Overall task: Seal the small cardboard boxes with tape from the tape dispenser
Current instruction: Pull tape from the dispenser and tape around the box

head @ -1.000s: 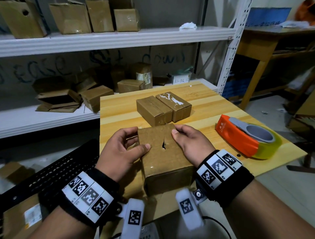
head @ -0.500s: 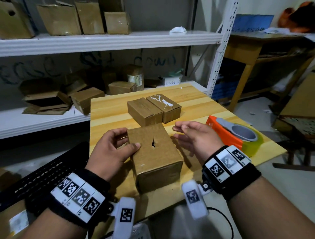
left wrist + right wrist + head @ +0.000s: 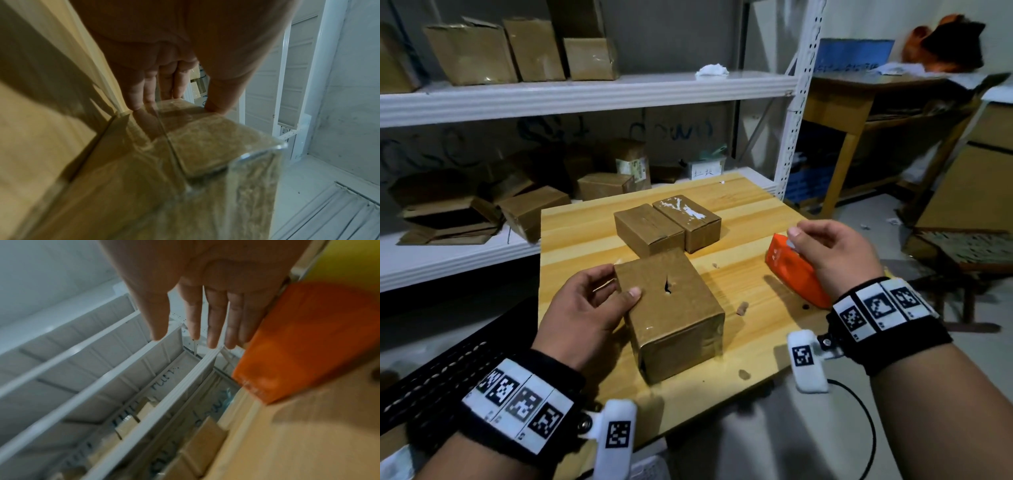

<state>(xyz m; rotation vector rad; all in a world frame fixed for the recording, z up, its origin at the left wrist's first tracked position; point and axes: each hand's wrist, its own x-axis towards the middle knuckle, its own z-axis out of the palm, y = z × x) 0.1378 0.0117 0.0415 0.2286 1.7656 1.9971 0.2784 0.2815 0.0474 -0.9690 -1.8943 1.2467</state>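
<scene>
Gripping cardboard box (image 3: 671, 310), left hand (image 3: 585, 308); right hand (image 3: 832, 253) fingers spread, over tape dispenser (image 3: 796, 274).

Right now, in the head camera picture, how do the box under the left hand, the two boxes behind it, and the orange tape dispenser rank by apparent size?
1. Box under the left hand: clearly largest, though also nearest the camera.
2. Plain box behind it and white-scuffed box: alike, so unranked.
3. Orange tape dispenser: unsure, since the right hand covers much of it.

Behind the wooden table (image 3: 571, 240) stands a white metal shelf (image 3: 585, 92) with a crumpled white cloth (image 3: 711, 70) on it.
</scene>
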